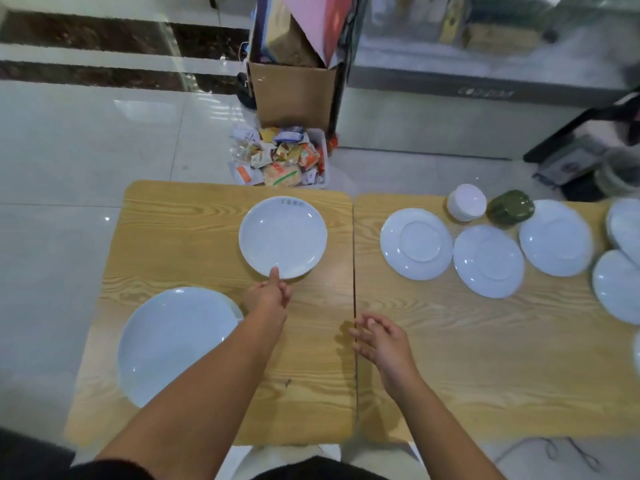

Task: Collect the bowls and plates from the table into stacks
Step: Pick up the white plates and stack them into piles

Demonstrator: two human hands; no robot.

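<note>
A white plate (283, 237) lies right side up at the far middle of the left table. My left hand (267, 294) reaches to its near rim, thumb on the rim's top, fingers curled below; it seems to pinch the edge. A larger white plate (173, 341) lies at the near left, partly under my left forearm. My right hand (379, 337) hovers over the seam between the tables, fingers relaxed, holding nothing. On the right table several white plates lie upside down, among them one (416, 244) and another (488, 261). A stack of white bowls (466, 202) stands upside down behind them.
A green bowl (510, 207) sits upside down beside the white bowls. More plates (623, 258) overlap at the right edge. Beyond the wooden tables (194, 237) stand a bin of wrappers (280, 159) and a cardboard box (294, 95) on the tiled floor.
</note>
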